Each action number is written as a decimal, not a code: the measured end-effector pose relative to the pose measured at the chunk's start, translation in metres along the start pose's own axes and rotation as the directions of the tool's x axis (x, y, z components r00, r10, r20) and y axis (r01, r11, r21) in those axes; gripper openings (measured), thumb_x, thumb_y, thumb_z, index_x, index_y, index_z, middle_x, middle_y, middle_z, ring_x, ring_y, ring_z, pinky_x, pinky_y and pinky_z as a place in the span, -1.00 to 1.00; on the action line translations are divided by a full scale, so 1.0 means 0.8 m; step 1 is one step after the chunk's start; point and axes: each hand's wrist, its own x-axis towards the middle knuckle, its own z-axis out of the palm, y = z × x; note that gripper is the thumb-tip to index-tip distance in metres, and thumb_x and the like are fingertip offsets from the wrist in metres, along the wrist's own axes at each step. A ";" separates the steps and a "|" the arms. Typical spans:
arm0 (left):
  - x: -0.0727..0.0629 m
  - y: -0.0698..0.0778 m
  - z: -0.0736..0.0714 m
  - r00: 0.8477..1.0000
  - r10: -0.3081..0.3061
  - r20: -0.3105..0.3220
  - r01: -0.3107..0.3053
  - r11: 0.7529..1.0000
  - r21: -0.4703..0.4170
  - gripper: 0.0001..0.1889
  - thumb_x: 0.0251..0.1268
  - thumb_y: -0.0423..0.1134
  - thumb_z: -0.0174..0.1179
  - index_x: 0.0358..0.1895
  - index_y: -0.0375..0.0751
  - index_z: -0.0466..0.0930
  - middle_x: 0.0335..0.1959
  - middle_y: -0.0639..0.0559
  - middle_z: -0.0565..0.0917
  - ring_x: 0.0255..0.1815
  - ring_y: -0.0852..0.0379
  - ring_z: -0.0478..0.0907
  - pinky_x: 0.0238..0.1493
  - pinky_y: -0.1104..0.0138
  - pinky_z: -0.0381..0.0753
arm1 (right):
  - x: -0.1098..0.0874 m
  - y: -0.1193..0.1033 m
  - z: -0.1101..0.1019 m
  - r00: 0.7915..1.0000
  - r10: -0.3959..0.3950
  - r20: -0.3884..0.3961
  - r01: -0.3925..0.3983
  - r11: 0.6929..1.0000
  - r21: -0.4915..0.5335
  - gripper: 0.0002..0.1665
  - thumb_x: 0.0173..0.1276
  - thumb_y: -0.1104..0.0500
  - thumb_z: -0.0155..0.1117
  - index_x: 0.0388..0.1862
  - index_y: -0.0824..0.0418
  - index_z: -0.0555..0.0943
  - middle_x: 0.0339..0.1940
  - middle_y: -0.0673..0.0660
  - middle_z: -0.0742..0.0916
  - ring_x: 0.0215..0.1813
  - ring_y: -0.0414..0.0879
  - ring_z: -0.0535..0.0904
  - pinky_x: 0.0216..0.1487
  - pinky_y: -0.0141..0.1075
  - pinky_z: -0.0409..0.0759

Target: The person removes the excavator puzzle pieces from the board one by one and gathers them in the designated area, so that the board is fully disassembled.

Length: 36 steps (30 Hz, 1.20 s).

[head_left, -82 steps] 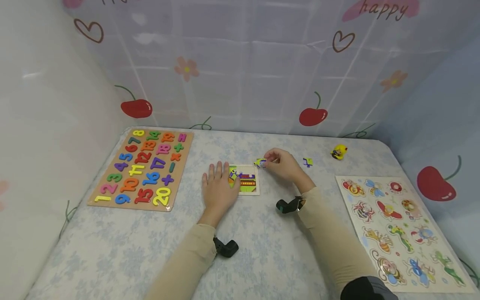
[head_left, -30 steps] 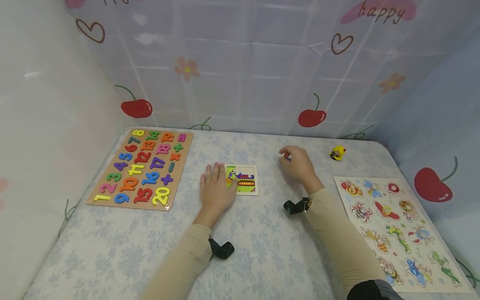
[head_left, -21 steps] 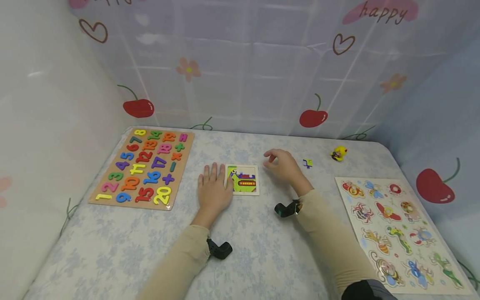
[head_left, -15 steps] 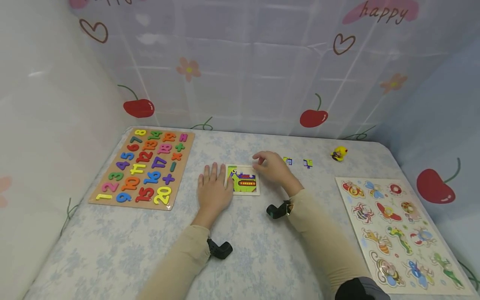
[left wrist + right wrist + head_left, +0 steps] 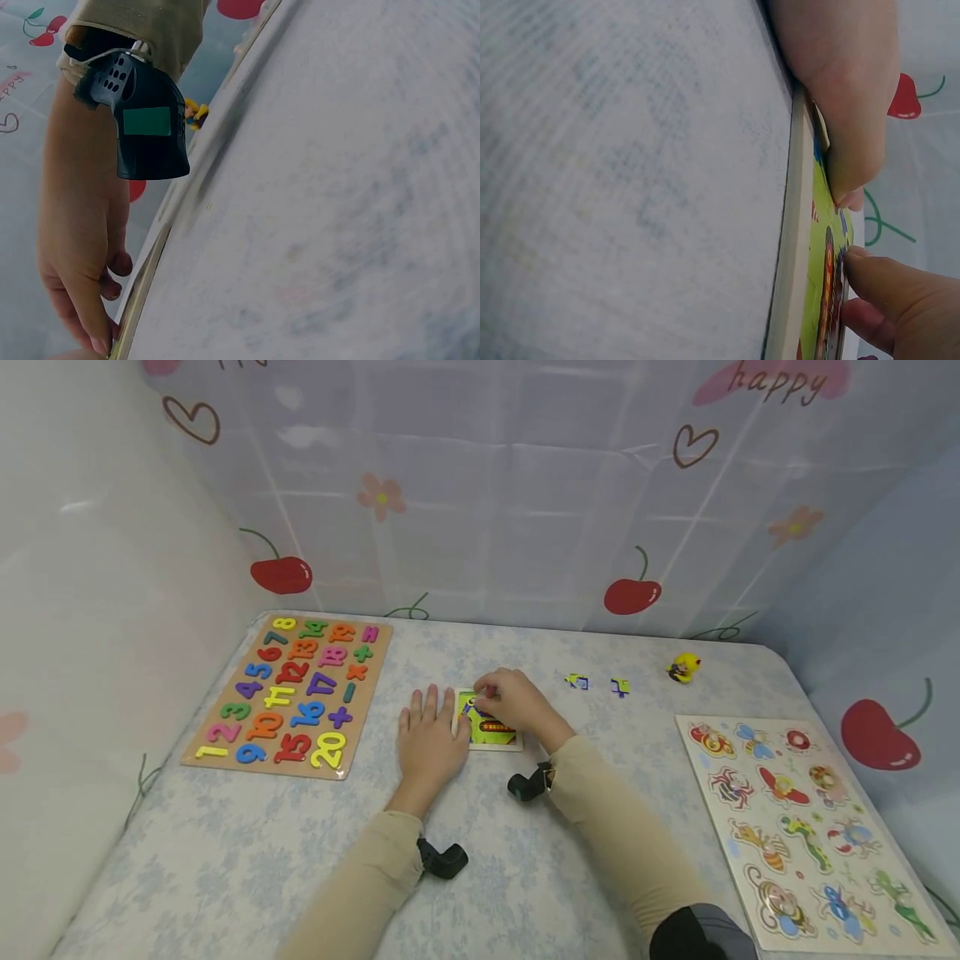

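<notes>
A small jigsaw puzzle (image 5: 491, 737) with a cream frame and a picture of a purple tracked vehicle on green lies mid-table. My left hand (image 5: 431, 743) rests palm down at its left side, fingers straight, thumb at its edge. Over its upper part is my right hand (image 5: 516, 703), fingers bent, fingertips at the picture. In the right wrist view the right hand (image 5: 900, 300) has thumb and finger apart against the puzzle's surface, the left hand (image 5: 847, 120) beyond. Two loose jigsaw pieces, one (image 5: 577, 682) nearer and another (image 5: 619, 687) farther right, lie beside the right hand.
At the left lies a brown board (image 5: 352, 727) of colourful numbers and signs. A white board (image 5: 817, 893) with insect pictures lies at the right. A yellow toy figure (image 5: 683, 668) stands near the back. Printed curtains (image 5: 495, 527) border the table behind and beside.
My right hand first moves right with a jigsaw piece, leaves it beside the other one, then comes back left over the puzzle. My left hand stays near the puzzle's left side, having shifted slightly left.
</notes>
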 end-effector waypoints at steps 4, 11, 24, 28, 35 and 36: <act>0.000 0.000 0.000 1.000 0.001 -0.004 -0.001 1.000 0.001 -0.34 0.54 0.19 -0.29 0.59 0.04 0.07 0.64 -0.03 0.01 0.67 -0.11 -0.21 0.61 -0.08 -0.20 | 0.000 -0.002 0.002 1.000 0.016 0.001 -0.016 1.000 0.008 -0.69 0.41 0.06 0.30 0.06 0.13 0.68 -0.15 0.06 0.68 -0.13 -0.07 0.54 -0.01 -0.20 0.57; 0.002 0.000 0.002 1.000 -0.005 0.005 0.005 1.000 0.021 -0.32 0.53 0.22 -0.34 0.60 0.05 0.05 0.65 -0.01 -0.01 0.68 -0.09 -0.23 0.62 -0.06 -0.20 | 0.001 -0.001 0.004 1.000 0.024 -0.008 -0.023 0.998 0.062 -0.71 0.40 0.06 0.31 0.03 0.14 0.64 -0.14 0.05 0.68 -0.10 -0.07 0.57 0.03 -0.18 0.58; 0.001 -0.001 0.002 1.000 -0.003 0.010 0.003 1.000 0.023 -0.32 0.52 0.22 -0.31 0.60 0.05 0.03 0.65 -0.01 -0.01 0.68 -0.09 -0.23 0.62 -0.07 -0.21 | 0.001 -0.001 0.011 0.994 0.098 -0.045 -0.083 0.962 0.260 -0.78 0.38 0.04 0.35 -0.10 0.08 0.57 -0.18 0.03 0.70 -0.12 -0.09 0.62 -0.05 -0.20 0.61; 0.001 -0.001 0.003 1.000 -0.004 0.008 0.004 1.000 0.025 -0.32 0.53 0.23 -0.32 0.60 0.06 0.01 0.65 0.00 -0.02 0.68 -0.09 -0.23 0.62 -0.06 -0.22 | 0.002 0.000 0.011 0.992 0.113 -0.051 -0.091 0.945 0.313 -0.80 0.39 0.05 0.34 -0.11 0.07 0.55 -0.19 0.03 0.72 -0.14 -0.12 0.65 -0.08 -0.24 0.63; 0.001 0.000 0.003 1.000 -0.006 0.003 0.006 1.000 0.015 -0.32 0.53 0.22 -0.32 0.60 0.04 0.02 0.65 -0.02 -0.02 0.68 -0.10 -0.24 0.62 -0.05 -0.23 | -0.002 0.004 0.000 0.985 0.161 -0.058 -0.125 0.908 0.401 -0.82 0.39 0.04 0.33 -0.13 0.03 0.54 -0.19 0.03 0.73 -0.20 -0.11 0.70 -0.19 -0.25 0.68; 0.001 0.000 0.003 1.000 -0.007 0.002 0.007 1.000 0.014 -0.32 0.53 0.22 -0.32 0.60 0.04 0.02 0.65 -0.01 -0.02 0.68 -0.09 -0.24 0.62 -0.05 -0.23 | -0.003 0.006 -0.002 0.985 0.161 -0.058 -0.124 0.906 0.404 -0.81 0.39 0.04 0.33 -0.13 0.03 0.54 -0.18 0.04 0.73 -0.21 -0.10 0.69 -0.21 -0.25 0.67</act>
